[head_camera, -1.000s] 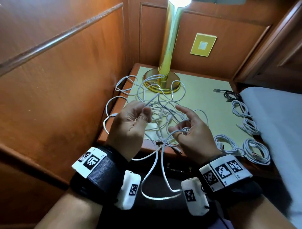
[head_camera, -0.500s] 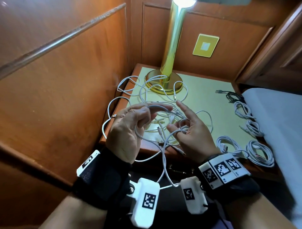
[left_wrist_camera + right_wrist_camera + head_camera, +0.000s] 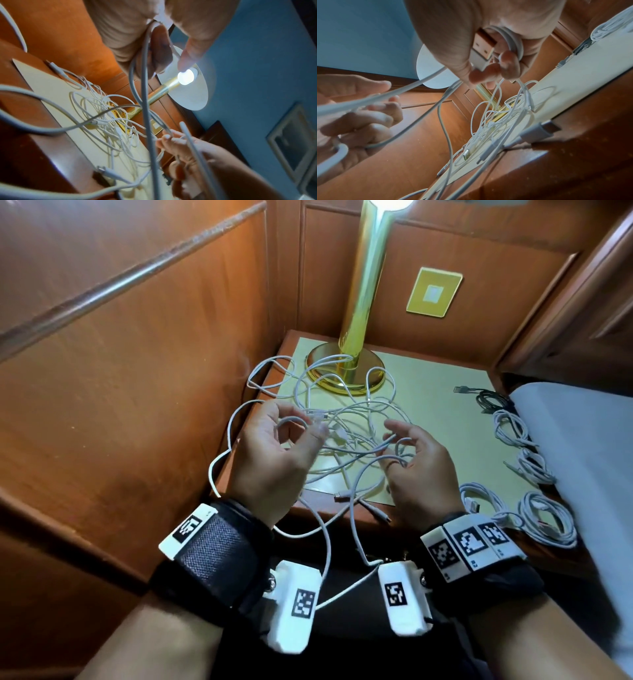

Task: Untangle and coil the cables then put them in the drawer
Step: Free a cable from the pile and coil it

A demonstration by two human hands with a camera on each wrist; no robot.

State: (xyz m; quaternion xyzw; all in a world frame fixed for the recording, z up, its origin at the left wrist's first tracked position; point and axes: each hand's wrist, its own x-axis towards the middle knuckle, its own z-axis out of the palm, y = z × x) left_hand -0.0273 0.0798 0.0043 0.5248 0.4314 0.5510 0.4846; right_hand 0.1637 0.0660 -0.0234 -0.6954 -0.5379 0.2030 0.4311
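Cable: our thin white charging cable [image 3: 329, 546] has gained slack since a second ago.
Right hand [image 3: 423, 470]: we grip its wound turns.
Left hand [image 3: 270, 453]: we pinch its strand.

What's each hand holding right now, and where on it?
Both hold one white cable. Right hand wraps turns near the USB plug round its fingers; left hand pinches a stretch further along, beyond the slack.
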